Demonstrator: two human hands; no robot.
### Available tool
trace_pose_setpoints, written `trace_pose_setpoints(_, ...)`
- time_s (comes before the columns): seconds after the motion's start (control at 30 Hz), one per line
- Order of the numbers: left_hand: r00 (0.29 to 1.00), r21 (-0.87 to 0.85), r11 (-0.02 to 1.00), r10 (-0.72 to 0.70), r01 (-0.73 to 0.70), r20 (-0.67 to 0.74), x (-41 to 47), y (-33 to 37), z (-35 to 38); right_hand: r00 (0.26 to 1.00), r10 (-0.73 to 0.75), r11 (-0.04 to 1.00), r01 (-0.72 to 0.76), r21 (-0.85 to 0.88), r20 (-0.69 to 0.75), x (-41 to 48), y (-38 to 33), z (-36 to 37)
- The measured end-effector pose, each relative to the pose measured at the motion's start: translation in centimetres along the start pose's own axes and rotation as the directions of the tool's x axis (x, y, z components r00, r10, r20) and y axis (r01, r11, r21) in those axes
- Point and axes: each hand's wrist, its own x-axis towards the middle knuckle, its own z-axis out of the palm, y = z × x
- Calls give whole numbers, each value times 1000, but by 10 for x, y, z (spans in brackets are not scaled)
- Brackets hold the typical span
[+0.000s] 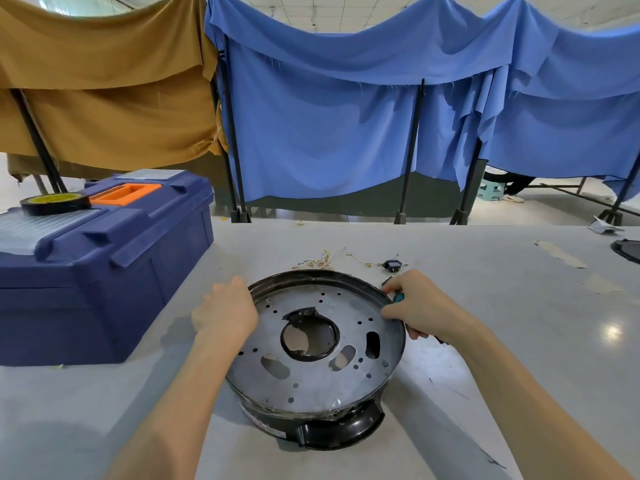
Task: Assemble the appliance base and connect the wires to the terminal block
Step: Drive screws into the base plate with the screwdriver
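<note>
The left hand [225, 313] lies against the rim of the appliance base [311, 386] at 9 o'clock. Its fingers are turned down out of sight, so I cannot tell whether they clasp the wall. The right hand [420, 308] is at 2 to 3 o'clock, fingers curled round a teal-handled tool [399, 297] while its fingertips touch the rim.

The base sits between both hands on the table [519, 323], its perforated metal plate facing up and a black lug [341, 432] at 6 o'clock, toward the person. Being round, it has no long axis.

Beyond it lie the wires [325, 259] at 12 o'clock, strung out left to right, ending at a small black component [392, 265] at 1 o'clock – possibly the terminal block. The right hand is the nearer, but it is already occupied.

At 9 to 10 o'clock stands a blue toolbox [104, 271] with a tape roll [55, 203] on its lid.
</note>
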Motion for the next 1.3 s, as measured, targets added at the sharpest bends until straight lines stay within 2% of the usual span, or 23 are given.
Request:
trace_pose_setpoints(0.1,1000,-12,1000,19,-20,-15,6,-5,3,998,19,1000,-18,-26,54,0,2,-5)
trace_pose_setpoints(0.23,991,-102,986,130,-131,-20,13,-5,3,984,21,999,-13,-51,176,-6,-2,-14)
trace_pose_setpoints(0.37,984,-382,911,179,-156,24,15,-3,-2,998,-34,996,38,-85,43,-2,-3,-8)
trace_pose_setpoints(0.43,978,-454,880,195,-144,68,15,-1,-6,1000,-14,994,17,-107,25,1,-2,-5)
trace_pose_setpoints(0.5,981,-405,907,168,-117,94,15,-2,-8,1000,14,996,-12,-92,22,0,0,-4)
trace_pose_setpoints(0.6,987,-213,974,108,-81,115,15,-3,-12,999,37,995,-34,-94,32,0,1,-5)
trace_pose_setpoints(0.7,986,-109,991,96,-81,137,13,-2,-14,996,52,994,-44,-102,74,-2,1,-8)
trace_pose_setpoints(0.93,993,-123,985,115,-119,-32,13,-4,-3,994,10,992,3,-129,105,-4,-2,-13)
trace_pose_setpoints(1.23,988,-120,981,149,-154,-48,13,0,0,985,22,993,-2,-117,172,-4,1,-21)
trace_pose_setpoints(1.3,988,-108,982,152,-155,-36,12,-1,0,989,20,996,-6,-88,149,-6,0,-23)
